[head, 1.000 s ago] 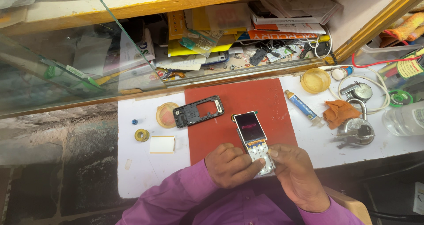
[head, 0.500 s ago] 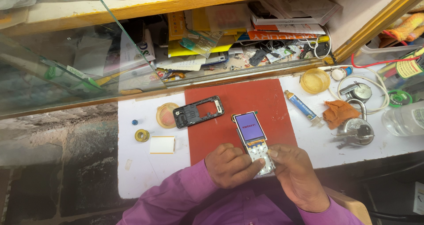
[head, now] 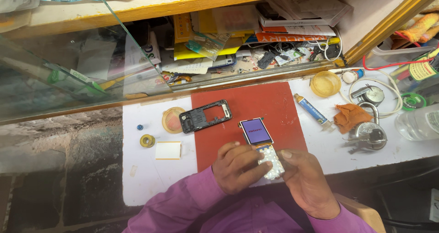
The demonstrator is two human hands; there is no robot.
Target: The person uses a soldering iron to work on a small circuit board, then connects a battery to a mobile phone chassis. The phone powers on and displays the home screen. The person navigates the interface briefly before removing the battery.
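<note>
Both hands hold a small opened keypad phone (head: 263, 147) over the near edge of a red mat (head: 256, 107). Its screen is lit purple and its white keypad faces up. My left hand (head: 238, 168) grips the phone's lower left side, fingers resting on the keypad. My right hand (head: 306, 180) holds the lower right side with the thumb near the keys. A black empty phone frame (head: 206, 116) lies on the mat's far left corner, apart from the hands.
On the white counter: a round tan disc (head: 172, 120), a small tape roll (head: 147, 141), a white card (head: 168, 150), a glue tube (head: 312, 109), a yellow lid (head: 325, 83), an orange cloth (head: 348, 117), a padlock with keys (head: 368, 134). A cluttered glass-fronted shelf (head: 219, 50) runs behind.
The phone's screen has gone from dark with a faint pink glow to brightly lit purple. Both hands have stayed in the same place.
</note>
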